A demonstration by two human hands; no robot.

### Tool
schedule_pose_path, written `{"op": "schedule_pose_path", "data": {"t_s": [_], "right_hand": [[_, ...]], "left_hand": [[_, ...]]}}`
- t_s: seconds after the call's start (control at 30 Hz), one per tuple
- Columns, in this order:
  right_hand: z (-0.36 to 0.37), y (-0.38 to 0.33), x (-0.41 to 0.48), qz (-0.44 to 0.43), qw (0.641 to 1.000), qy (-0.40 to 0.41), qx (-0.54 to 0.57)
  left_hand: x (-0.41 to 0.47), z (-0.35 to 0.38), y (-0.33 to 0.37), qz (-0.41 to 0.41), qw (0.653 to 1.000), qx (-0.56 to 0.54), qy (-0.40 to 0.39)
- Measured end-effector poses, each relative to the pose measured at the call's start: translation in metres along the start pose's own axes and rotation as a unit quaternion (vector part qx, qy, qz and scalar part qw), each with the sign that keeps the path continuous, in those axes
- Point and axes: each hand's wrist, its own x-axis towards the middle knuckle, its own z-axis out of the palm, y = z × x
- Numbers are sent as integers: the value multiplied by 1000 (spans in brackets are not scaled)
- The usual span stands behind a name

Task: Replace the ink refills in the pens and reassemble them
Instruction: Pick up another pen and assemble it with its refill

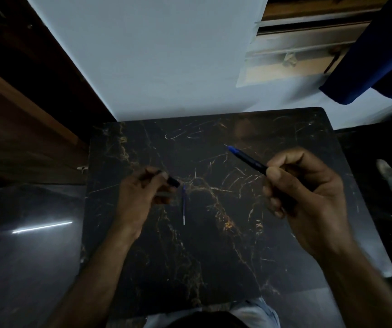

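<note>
Refill (184, 205) lies on the marble table (213, 268), apparently kept within reach. Just left of it the left hand (140, 197) pinches a dark pen piece (173, 181). Beyond it to the right, the right hand (308, 197) grips a blue-tipped pen (247, 159), tip pointing away.

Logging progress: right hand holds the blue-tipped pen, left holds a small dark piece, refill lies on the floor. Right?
No: the head view shows the refill lying on the table, not the floor. The right hand does hold the pen, the left hand the dark piece.

Table (213, 245) glossy dark marble look; pen (247, 158) smooth plastic.
</note>
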Motion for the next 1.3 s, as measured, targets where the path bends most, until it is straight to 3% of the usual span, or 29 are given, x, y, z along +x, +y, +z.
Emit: {"op": "schedule_pose_path", "data": {"t_s": [0.1, 0.17, 0.5, 0.63, 0.83, 0.93, 1.0, 1.07, 1.13, 1.3], "right_hand": [[1, 4, -3, 24, 998, -14, 48], [2, 6, -6, 35, 997, -16, 60], [5, 12, -23, 65, 993, 17, 98], [11, 16, -25, 98, 980, 52, 167], [17, 16, -23, 111, 969, 74, 210], [17, 12, -23, 101, 969, 91, 208], [17, 11, -23, 95, 970, 104, 198], [18, 9, -21, 88, 972, 111, 189], [21, 4, -18, 82, 973, 113, 186], [28, -11, -13, 63, 974, 113, 183]], "left_hand": [[30, -13, -54, -141, 979, 144, 43], [45, -20, -82, -173, 964, 201, 27], [62, -18, -109, -126, 961, 244, 42], [65, -22, -122, -98, 956, 267, 69], [60, -19, -111, -122, 963, 208, 122], [37, 0, -62, -31, 989, 99, 109], [11, 16, -14, 82, 996, 24, 5], [-18, 33, 34, 171, 976, -7, -131], [-41, 50, 71, 239, 951, 33, -196], [-51, 67, 109, 350, 912, 176, -123]]}}
